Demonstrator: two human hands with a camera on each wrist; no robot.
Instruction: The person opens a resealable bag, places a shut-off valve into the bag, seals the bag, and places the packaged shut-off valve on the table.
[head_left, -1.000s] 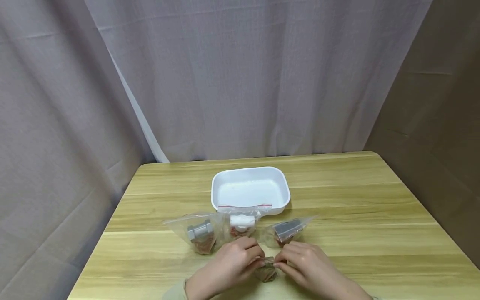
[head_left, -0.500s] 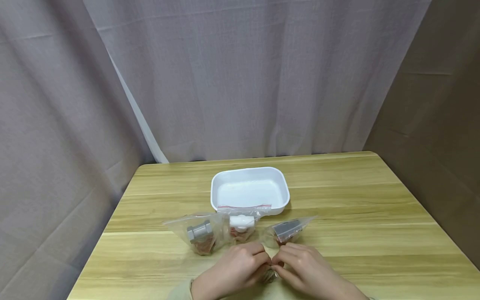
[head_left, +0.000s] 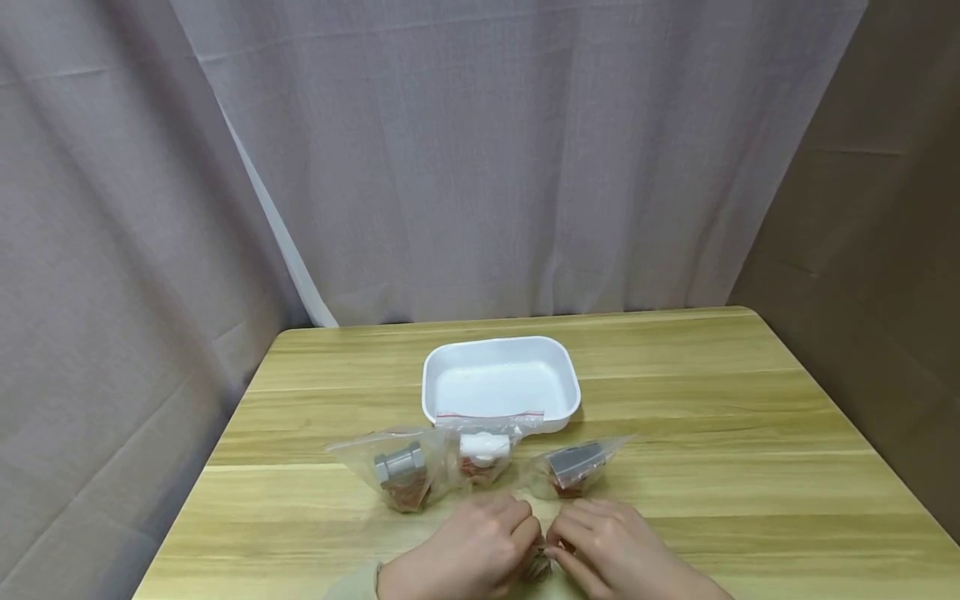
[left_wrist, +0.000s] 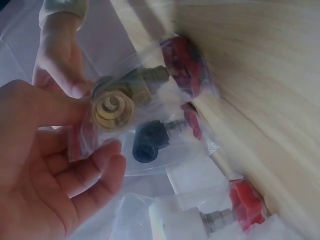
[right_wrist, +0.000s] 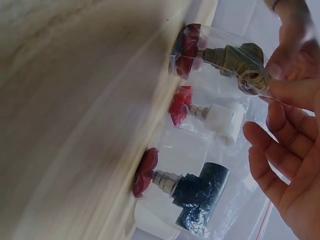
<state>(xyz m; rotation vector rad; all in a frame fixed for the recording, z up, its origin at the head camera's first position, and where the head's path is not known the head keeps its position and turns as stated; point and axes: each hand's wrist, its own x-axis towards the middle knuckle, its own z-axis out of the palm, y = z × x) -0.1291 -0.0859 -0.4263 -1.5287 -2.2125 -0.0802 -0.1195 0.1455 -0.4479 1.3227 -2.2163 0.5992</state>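
Close to the front of the table, my left hand [head_left: 465, 546] and right hand [head_left: 611, 546] pinch the top of a small clear zip bag [head_left: 538, 567] from either side. Inside it stands a brass valve [left_wrist: 114, 110] with its red handwheel [right_wrist: 189, 52] down at the table. In the left wrist view, a red seal strip [left_wrist: 75, 142] shows beside my left fingers. Thumb and forefinger do the gripping on each hand, while the other fingers curl loosely. From the head view, the hands hide most of the bag.
Three more bagged valves stand just beyond my hands: a grey one [head_left: 401, 467] at left, a white one [head_left: 483, 447] in the middle, a dark grey one [head_left: 576, 460] at right. Behind them sits a white tray [head_left: 564, 400]. Curtains [head_left: 480, 167] surround the wooden table [head_left: 712, 400].
My hands have drawn closer together along the bag's top, the left one shifting right, and both sit slightly lower in view. The other bags and the tray stay put.
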